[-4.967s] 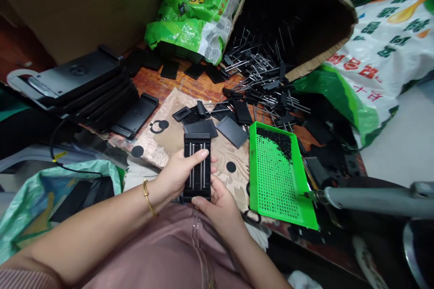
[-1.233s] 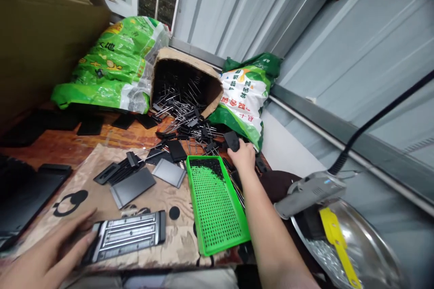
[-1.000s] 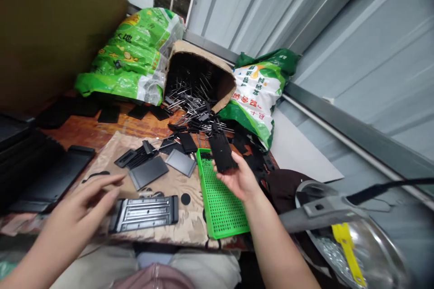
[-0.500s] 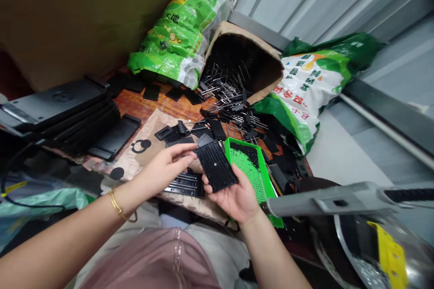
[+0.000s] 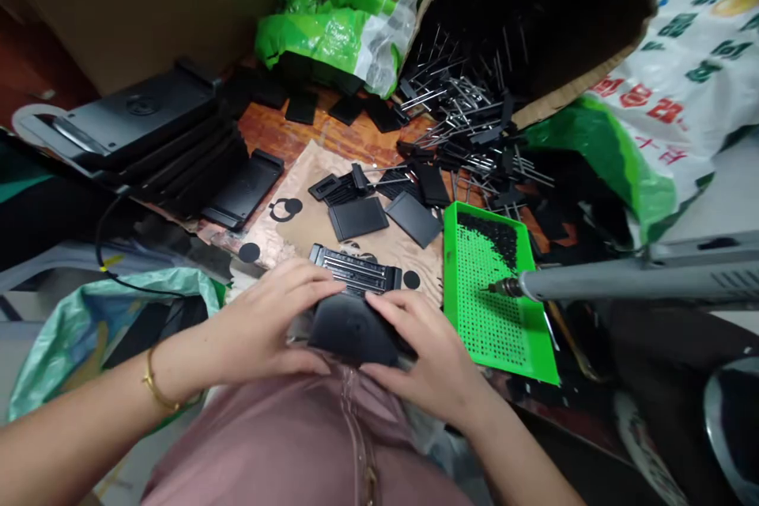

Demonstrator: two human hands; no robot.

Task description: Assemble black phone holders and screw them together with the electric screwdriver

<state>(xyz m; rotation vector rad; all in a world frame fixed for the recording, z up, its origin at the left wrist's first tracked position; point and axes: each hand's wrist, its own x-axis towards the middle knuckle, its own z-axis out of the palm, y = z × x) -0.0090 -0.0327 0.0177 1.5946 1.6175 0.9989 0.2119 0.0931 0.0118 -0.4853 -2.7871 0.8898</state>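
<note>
Close to my lap, a smooth black plastic plate (image 5: pixel 353 328) sits tilted between both hands. My left hand (image 5: pixel 261 324) grips its left side, fingers over the top and thumb underneath. My right hand (image 5: pixel 424 348) closes on the right edge in the same way. Just beyond the plate, touching or nearly touching it, lies a black plastic base with metal rods (image 5: pixel 359 273). Loose flat black plates (image 5: pixel 359 217) and a small black frame lie behind it on brown paper (image 5: pixel 308 241).
To the right stands a green perforated basket (image 5: pixel 483 324) of small black pieces, with a grey power screwdriver (image 5: pixel 610 277) reaching over it. Rod brackets (image 5: pixel 474 111) spill from a cardboard box (image 5: pixel 551 107). Stacked black assemblies (image 5: pixel 154 111) stand left, above a green bag (image 5: pixel 53 356).
The ribbed underside of the plate faced up before; a smooth face shows now. My left hand has joined the right on it, and the plate has come down beside the rod base.
</note>
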